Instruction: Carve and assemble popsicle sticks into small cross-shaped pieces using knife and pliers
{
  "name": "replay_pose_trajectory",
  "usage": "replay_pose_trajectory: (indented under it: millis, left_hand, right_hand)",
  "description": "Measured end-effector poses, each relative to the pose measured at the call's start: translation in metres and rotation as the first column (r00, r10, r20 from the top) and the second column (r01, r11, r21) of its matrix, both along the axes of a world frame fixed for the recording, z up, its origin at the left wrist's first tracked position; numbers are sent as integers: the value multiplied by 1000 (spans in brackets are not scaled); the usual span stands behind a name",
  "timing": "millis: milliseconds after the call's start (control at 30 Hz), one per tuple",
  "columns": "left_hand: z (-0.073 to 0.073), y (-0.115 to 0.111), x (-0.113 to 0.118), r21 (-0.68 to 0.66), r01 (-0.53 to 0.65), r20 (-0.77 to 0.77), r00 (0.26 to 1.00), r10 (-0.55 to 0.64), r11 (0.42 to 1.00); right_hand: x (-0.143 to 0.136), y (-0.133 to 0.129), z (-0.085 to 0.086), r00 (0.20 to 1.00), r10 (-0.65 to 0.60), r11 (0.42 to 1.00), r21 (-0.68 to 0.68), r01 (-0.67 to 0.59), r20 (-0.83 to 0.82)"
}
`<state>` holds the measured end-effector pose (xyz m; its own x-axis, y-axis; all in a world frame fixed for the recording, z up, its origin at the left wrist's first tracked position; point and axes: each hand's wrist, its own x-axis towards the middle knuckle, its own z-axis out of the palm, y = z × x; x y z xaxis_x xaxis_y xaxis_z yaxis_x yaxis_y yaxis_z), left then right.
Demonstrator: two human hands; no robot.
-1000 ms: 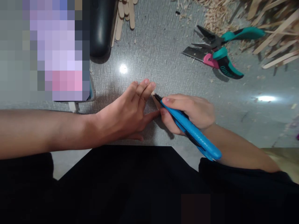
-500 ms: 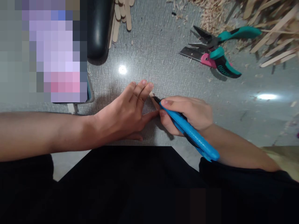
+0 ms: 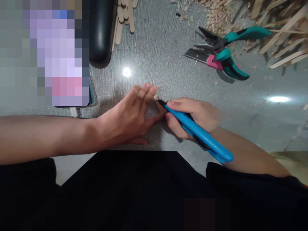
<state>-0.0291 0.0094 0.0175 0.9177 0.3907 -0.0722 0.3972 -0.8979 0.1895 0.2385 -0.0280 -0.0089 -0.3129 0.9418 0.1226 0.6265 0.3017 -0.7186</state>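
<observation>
My left hand lies low over the grey table, its fingers stretched forward and its thumb pointing right. Between those fingertips and the thumb a small wooden craft stick is held; most of it is hidden. Closed around a blue utility knife, my right hand sits just to the right. The knife slants, its black tip end meeting the stick near my left fingers, its handle end toward my body. How deep the blade touches the wood is hard to see.
Teal-handled pliers lie at upper right across a pink cutter. Wood shavings and a heap of craft sticks are behind them. More sticks lie beside a black rounded object. A phone with a white cable is at left.
The knife's handle end has swung slightly to the right and up, and my right hand has shifted a little to the right. My left hand stays almost in place.
</observation>
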Motion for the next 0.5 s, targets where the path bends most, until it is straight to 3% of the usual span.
replay_pose_trajectory:
  millis: [133, 267, 500]
  left_hand:
    - [-2, 0, -1, 12, 11, -1, 1000, -10, 1000]
    - [-2, 1, -1, 19, 33, -28, 999, -33, 999]
    - [0, 3, 0, 17, 36, -26, 999, -36, 999]
  right_hand:
    - [6, 4, 8, 994, 72, 978, 202, -55, -77]
    - [10, 7, 4, 995, 2, 962, 272, 26, -102]
    - [2, 10, -4, 998, 58, 965, 259, -51, -21]
